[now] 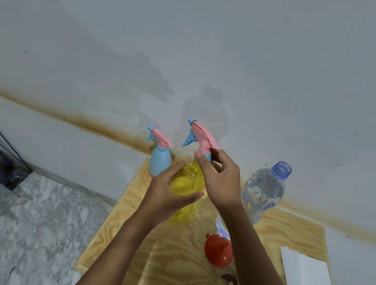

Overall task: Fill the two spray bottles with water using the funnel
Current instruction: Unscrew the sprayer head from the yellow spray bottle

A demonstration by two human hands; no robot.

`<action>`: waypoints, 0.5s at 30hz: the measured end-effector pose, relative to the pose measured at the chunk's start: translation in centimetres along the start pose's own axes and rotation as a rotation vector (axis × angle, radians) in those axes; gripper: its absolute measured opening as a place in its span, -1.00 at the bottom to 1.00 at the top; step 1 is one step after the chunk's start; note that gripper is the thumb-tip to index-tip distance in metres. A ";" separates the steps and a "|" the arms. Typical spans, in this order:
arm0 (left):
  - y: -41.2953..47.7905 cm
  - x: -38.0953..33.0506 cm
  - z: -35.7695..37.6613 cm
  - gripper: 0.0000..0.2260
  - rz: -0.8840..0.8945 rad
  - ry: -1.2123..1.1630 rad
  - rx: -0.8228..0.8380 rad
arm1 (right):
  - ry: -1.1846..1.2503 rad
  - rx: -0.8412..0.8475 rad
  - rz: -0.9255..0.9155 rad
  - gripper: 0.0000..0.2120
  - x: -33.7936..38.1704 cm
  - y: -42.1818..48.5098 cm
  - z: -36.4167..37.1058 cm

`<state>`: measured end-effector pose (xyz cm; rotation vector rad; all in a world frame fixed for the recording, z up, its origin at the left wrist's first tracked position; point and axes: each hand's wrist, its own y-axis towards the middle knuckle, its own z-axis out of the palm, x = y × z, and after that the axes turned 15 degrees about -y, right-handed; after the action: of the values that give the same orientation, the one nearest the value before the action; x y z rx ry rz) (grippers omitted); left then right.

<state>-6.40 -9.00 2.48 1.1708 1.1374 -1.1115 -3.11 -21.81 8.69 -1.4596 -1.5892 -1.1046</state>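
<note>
On the pale plywood board (pixel 163 261) by the wall, in the head view, the left hand (pixel 167 190) wraps its fingers round the belly of the translucent yellow plastic spray bottle (pixel 187 179). The right hand (pixel 221 181) pinches the neck just under the bottle's pink trigger head (pixel 201 136), which sits on the bottle. The step looks like unscrewing that head. To do it well, hold the body upright and firm, turn only the collar, then lift straight up. The opaque blue spray bottle (pixel 159 162) stands just behind to the left, head on. The uncapped clear plastic water bottle (pixel 263 191) stands to the right, and the red plastic funnel (pixel 216 250) lies beside the right forearm.
</note>
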 end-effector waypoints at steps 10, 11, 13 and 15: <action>-0.1 4.2 -0.4 -0.46 -0.080 0.144 -0.031 | 0.075 -0.126 -0.091 -0.91 0.6 0.6 -1.5; -0.3 4.5 -0.4 -0.47 -0.082 0.155 -0.031 | 0.088 -0.155 -0.100 -0.90 0.6 0.6 -1.7; -0.6 5.5 -0.2 -0.47 -0.084 0.174 -0.028 | 0.122 -0.222 -0.105 -0.87 0.6 0.9 -2.2; -1.0 6.6 -0.1 -0.48 -0.091 0.204 -0.031 | 0.140 -0.276 -0.112 -0.87 0.6 1.2 -2.8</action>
<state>-6.78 -9.22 -4.23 1.2391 1.3720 -1.0564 -2.15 -24.14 10.43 -1.4436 -1.4794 -1.5068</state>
